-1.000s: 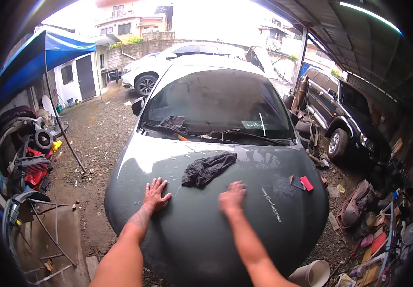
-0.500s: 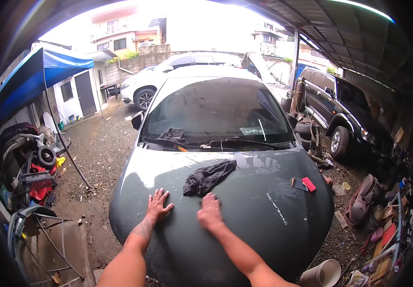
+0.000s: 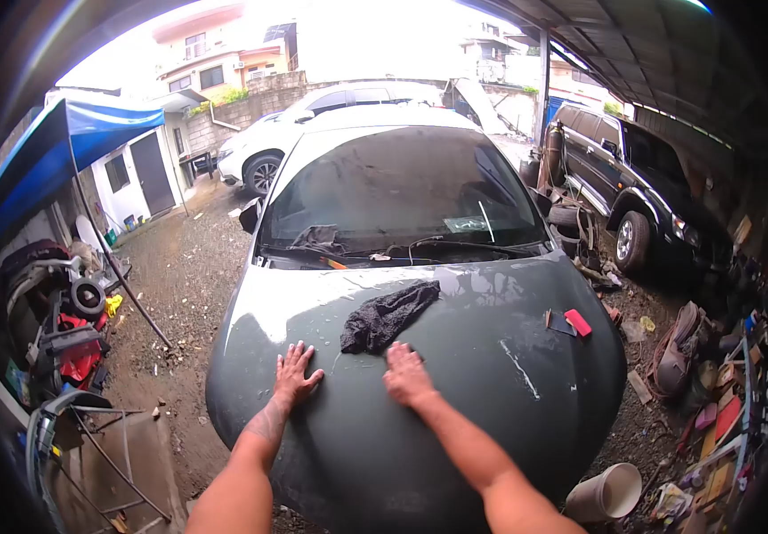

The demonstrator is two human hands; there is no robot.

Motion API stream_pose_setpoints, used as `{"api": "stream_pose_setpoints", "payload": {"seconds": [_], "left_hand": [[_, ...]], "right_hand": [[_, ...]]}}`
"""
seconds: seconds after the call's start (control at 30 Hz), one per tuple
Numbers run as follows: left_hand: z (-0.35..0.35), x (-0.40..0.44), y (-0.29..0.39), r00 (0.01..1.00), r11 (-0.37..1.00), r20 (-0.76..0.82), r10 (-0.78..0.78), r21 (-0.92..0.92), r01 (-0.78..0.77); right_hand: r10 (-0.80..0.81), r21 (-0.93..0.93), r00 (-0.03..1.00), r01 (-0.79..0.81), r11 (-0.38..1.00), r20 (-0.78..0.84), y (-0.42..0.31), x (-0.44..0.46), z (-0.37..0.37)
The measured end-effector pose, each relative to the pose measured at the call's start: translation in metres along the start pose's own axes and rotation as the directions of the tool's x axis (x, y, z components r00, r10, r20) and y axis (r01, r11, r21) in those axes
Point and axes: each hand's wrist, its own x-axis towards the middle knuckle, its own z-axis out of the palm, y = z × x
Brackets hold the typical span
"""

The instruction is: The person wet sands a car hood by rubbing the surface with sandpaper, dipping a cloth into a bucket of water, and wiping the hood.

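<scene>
My left hand (image 3: 294,374) lies flat on the dark green car hood (image 3: 366,445), fingers spread, holding nothing. To its right, my right hand (image 3: 408,375) rests on the hood with its fingers extended and nothing seen in it. A crumpled black cloth (image 3: 386,318) lies just above my right hand, close to its fingertips. Toward the hood's right side are a red block (image 3: 578,323) and a small dark flat piece (image 3: 560,324). A whitish streak (image 3: 520,369) marks the paint below them.
The windshield (image 3: 402,191) has a dark rag (image 3: 317,238) at its base. A pale bucket (image 3: 605,493) stands at the lower right. Metal frames (image 3: 104,454) and car parts lie at left, scrap at right. A dark SUV (image 3: 633,178) and a white car (image 3: 264,147) stand beyond.
My right hand has moved left across the hood from its position a second ago, and lately slightly right again. My left hand stays in place on the hood. The view has shifted slightly.
</scene>
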Motion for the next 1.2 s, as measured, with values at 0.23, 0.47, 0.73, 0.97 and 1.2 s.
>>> {"api": "stream_pose_setpoints", "payload": {"seconds": [0.23, 0.47, 0.73, 0.97, 1.2], "left_hand": [[0.002, 0.003, -0.005, 1.000, 1.000, 0.011, -0.009, -0.016, 0.009], [0.004, 0.002, -0.006, 1.000, 1.000, -0.014, 0.022, -0.017, -0.022], [0.011, 0.005, -0.011, 1.000, 0.999, -0.025, 0.013, -0.042, -0.014], [0.012, 0.003, -0.017, 0.994, 0.995, -0.075, 0.083, -0.047, -0.087], [0.007, 0.004, -0.011, 0.999, 0.999, -0.037, 0.036, 0.029, -0.035]], "right_hand": [[0.571, 0.010, 0.796, -0.581, 0.814, -0.202, 0.097, 0.036, -0.016], [0.063, 0.042, 0.989, -0.058, 0.997, -0.135, 0.025, 0.017, 0.006], [0.197, -0.010, 0.970, -0.200, 0.980, -0.140, 0.004, 0.019, -0.001], [0.425, 0.023, 0.755, -0.479, 0.878, -0.500, 0.164, 0.017, 0.002], [0.002, -0.045, 0.949, -0.017, 0.999, -0.315, -0.022, -0.027, 0.048]]}}
